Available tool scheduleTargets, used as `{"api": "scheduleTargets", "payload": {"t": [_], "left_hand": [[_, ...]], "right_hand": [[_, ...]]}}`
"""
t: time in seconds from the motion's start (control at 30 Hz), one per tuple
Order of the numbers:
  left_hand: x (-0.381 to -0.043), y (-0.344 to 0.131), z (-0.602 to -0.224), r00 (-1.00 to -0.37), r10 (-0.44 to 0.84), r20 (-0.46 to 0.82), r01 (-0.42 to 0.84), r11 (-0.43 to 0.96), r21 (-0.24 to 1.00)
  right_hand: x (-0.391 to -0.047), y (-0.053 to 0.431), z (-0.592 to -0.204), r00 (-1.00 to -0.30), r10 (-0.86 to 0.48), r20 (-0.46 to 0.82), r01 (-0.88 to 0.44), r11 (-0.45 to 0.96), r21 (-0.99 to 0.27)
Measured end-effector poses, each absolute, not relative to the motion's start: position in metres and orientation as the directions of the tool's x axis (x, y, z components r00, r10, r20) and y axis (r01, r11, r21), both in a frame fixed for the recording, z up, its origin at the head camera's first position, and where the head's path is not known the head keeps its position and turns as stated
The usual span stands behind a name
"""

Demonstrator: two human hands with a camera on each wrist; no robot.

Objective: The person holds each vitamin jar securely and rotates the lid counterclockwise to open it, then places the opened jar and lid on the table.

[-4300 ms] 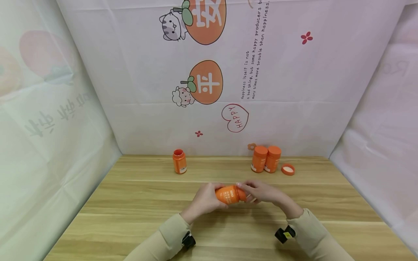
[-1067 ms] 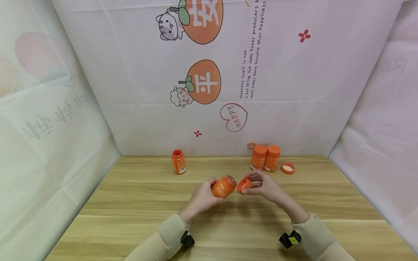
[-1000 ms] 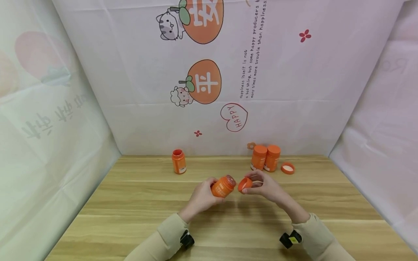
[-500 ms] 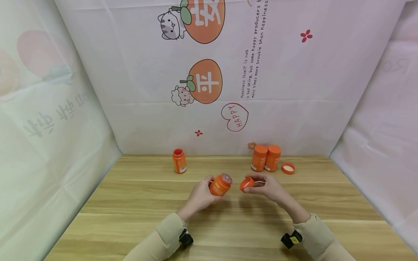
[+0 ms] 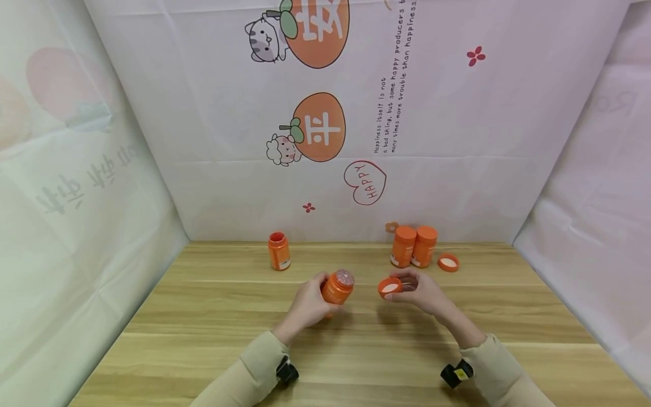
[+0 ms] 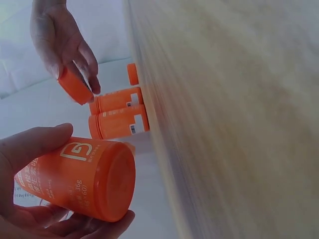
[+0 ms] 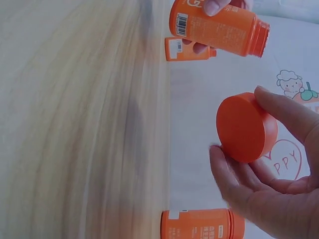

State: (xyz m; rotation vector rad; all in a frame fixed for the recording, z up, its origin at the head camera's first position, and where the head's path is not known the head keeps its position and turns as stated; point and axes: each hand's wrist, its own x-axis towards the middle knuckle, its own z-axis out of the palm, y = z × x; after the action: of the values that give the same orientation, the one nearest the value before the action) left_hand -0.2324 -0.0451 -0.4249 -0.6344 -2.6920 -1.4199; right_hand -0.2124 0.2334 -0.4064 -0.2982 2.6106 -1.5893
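My left hand (image 5: 309, 305) grips an orange bottle (image 5: 335, 289) round its body and holds it above the table, tilted, mouth up. Its uncapped mouth (image 5: 344, 277) looks pale and shiny. In the left wrist view, the thumb and fingers wrap the bottle (image 6: 84, 174), whose smooth base faces the camera. To the right, my right hand (image 5: 422, 291) pinches an orange screw cap (image 5: 390, 287) by its rim, white inside facing the head camera. The right wrist view shows the top of this cap (image 7: 241, 127) between thumb and fingers. Bottle and cap are apart.
At the back left of the wooden table (image 5: 229, 328) stands an uncapped orange bottle (image 5: 280, 252). Two capped bottles (image 5: 403, 249) stand side by side at the back right, with a loose cap (image 5: 448, 262) lying beside them. A printed white sheet (image 5: 229, 186) rises behind.
Earlier the right hand was at the bottle's neck with the cap; the two have since come apart. The bottle has moved left and turned more upright; the cap has tipped, showing more white inside.
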Motion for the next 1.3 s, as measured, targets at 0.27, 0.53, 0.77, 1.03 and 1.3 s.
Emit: {"api": "scheduleTargets", "payload": {"t": [0.27, 0.53, 0.77, 1.03, 1.3], "left_hand": [[-0.235, -0.049, -0.425, -0.922, 0.299, 0.245, 0.376, 0.542, 0.752], [-0.239, -0.056, -0.425, -0.924, 0.294, 0.246, 0.373, 0.547, 0.749], [-0.242, -0.061, -0.424, -0.933, 0.277, 0.229, 0.351, 0.567, 0.745], [-0.246, -0.067, -0.423, -0.939, 0.268, 0.214, 0.334, 0.577, 0.745], [-0.25, -0.074, -0.425, -0.946, 0.242, 0.217, 0.321, 0.597, 0.735]], "right_hand": [[-0.212, 0.238, -0.408, -0.989, -0.143, 0.047, -0.113, 0.506, -0.855], [-0.214, 0.248, -0.412, -0.987, -0.144, 0.066, -0.137, 0.561, -0.816], [-0.215, 0.253, -0.414, -0.988, -0.129, 0.084, -0.145, 0.59, -0.794], [-0.217, 0.26, -0.418, -0.99, -0.091, 0.104, -0.138, 0.645, -0.752], [-0.222, 0.271, -0.424, -0.993, -0.079, 0.093, -0.122, 0.679, -0.724]]}}
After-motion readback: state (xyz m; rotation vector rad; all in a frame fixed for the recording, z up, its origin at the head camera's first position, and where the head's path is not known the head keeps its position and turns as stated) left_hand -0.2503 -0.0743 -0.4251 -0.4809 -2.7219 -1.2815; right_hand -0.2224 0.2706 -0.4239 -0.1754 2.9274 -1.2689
